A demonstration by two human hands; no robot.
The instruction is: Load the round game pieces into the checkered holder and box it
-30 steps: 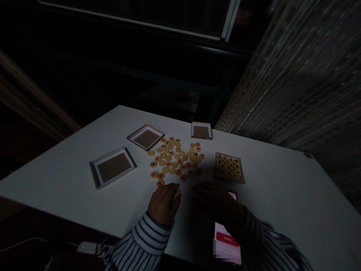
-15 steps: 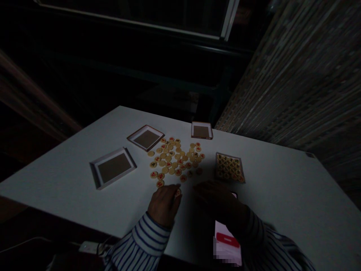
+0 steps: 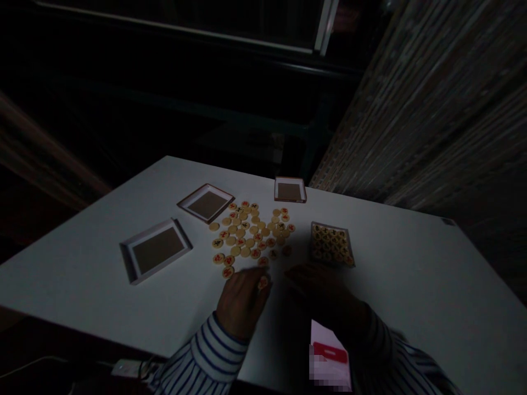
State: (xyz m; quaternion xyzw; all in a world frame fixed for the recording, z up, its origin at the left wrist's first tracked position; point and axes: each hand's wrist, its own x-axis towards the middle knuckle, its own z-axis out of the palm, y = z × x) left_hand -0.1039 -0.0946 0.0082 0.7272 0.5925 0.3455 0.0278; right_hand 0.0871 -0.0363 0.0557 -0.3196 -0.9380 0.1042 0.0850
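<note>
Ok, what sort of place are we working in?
Perhaps a dimly lit room in a home: there's a white table with loose round game pieces on it, and what looks like a curtain hanging to the right.

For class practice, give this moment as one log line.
left hand: holds piece; right hand: near phone; loose pieces: scattered; box: pieces inside

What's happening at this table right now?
A person's left hand holds a red-marked piece between thumb and fingers. The right hand is beside it, in deep shadow, so I can't tell whether it holds anything. Loose round pieces lie scattered beyond the hands. To their right, a shallow box holds pieces laid in rows. Three more open trays sit farther out: left, far left and far side.
</note>
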